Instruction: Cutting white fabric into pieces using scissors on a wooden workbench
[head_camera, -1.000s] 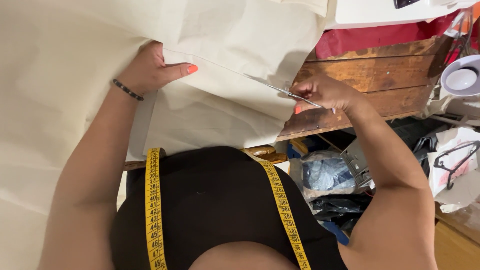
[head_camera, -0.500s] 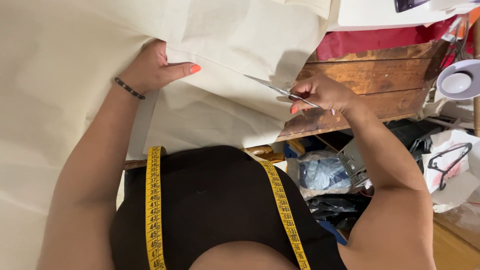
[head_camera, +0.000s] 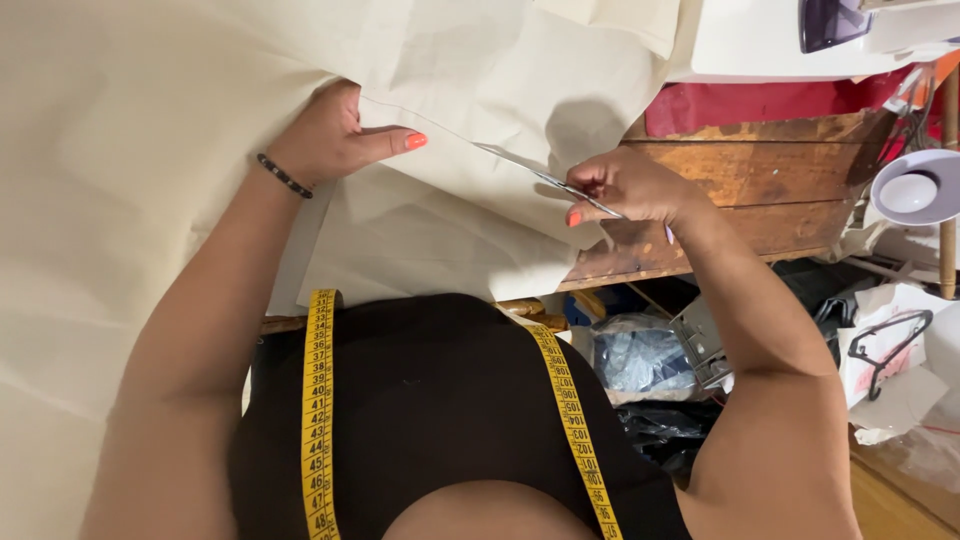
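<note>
A large sheet of cream fabric (head_camera: 160, 130) covers most of the wooden table (head_camera: 760, 180). My left hand (head_camera: 335, 140) grips a folded edge of this fabric, thumb stretched along the crease. My right hand (head_camera: 625, 188) is closed around silver scissors (head_camera: 540, 175), whose blades lie against the fabric's edge, pointing left toward my left hand. A yellow tape measure (head_camera: 320, 400) hangs around my neck over a black top.
A red cloth (head_camera: 760, 102) and a white machine (head_camera: 790, 40) lie at the table's far side. A white lamp head (head_camera: 915, 188) is at the right. Below the table edge sit plastic bags (head_camera: 640, 355), a black hanger (head_camera: 885, 345) and clutter.
My right hand with the scissors has shifted slightly left along the fabric edge. The left hand keeps its hold in the same place.
</note>
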